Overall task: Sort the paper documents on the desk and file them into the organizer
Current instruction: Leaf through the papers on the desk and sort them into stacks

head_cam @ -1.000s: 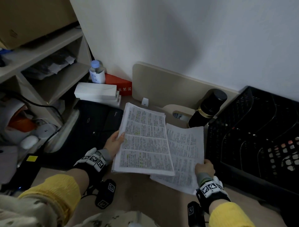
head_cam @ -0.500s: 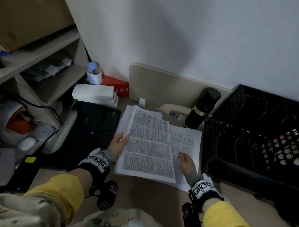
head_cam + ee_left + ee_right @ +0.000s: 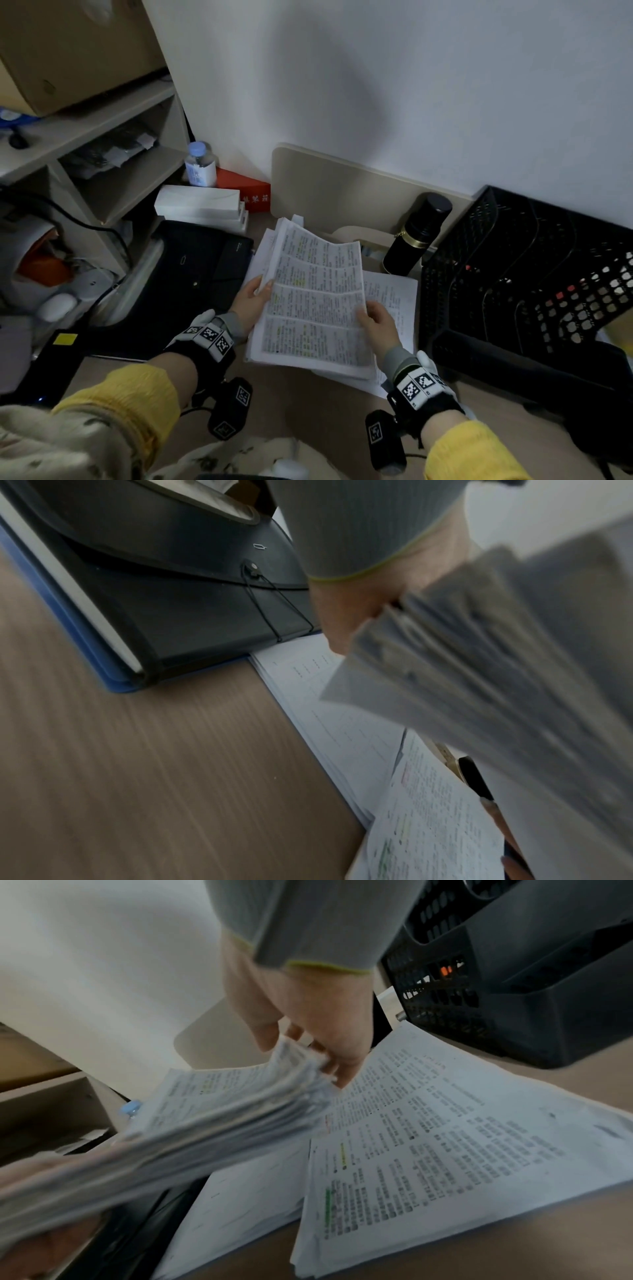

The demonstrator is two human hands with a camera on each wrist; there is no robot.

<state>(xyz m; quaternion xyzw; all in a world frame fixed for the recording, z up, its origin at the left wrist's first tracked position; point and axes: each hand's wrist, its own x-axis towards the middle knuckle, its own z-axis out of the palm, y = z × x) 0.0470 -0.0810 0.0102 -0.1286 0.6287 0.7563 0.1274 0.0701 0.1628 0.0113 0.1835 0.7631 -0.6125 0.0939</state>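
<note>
I see the black mesh organizer [image 3: 534, 281] on the right of the bench [image 3: 308, 421], with tall curved slots. A thick stack of papers [image 3: 313, 301] is lifted above the bench, full of small print with yellow and green marks. My left hand [image 3: 251, 299] pinches its left edge and my right hand [image 3: 378, 325] pinches its right edge. More sheets [image 3: 394, 294] lie flat under it, next to the organizer. A black folder [image 3: 191, 270] lies on the left, touching the sheets. A black bottle [image 3: 416, 234] stands behind, by the white wall [image 3: 376, 85]. The bare wood is at the front.
</note>
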